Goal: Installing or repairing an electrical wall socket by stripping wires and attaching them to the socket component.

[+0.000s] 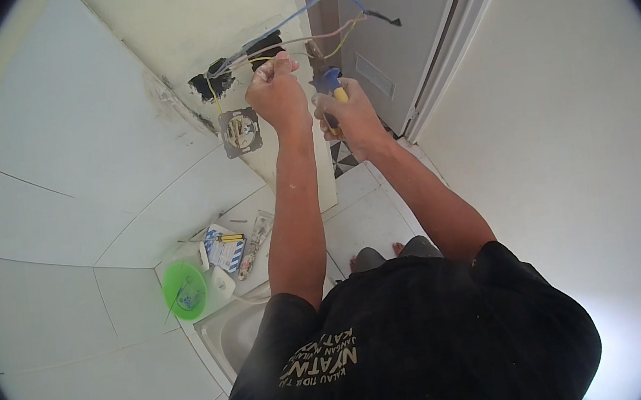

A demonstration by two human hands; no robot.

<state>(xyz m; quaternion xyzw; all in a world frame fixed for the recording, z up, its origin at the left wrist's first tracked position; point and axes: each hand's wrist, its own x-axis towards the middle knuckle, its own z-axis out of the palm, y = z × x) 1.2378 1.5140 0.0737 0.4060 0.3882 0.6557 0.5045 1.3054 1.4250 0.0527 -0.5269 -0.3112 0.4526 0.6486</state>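
Observation:
My left hand [278, 98] is closed in a pinch in front of the wall openings, on a thin yellow wire [260, 59]. To its right, my right hand [352, 116] grips a pair of pliers [329, 82] with blue and yellow handles. The jaws point up beside the wall's edge, close to the wire; whether they bite on it I cannot tell. A blue wire [292, 16] and a pinkish wire [318, 37] arch above both hands, meeting near a black-wrapped end [387, 18]. Below left, a wall socket insert [240, 132] hangs by another yellow wire.
Two rough holes [214, 82] break the wall. On the ledge below are a screwdriver [230, 238], a blue-and-white box [224, 252] and a green bowl [182, 272], beside a sink [228, 329]. A grey door [403, 24] stands beyond the wall's edge.

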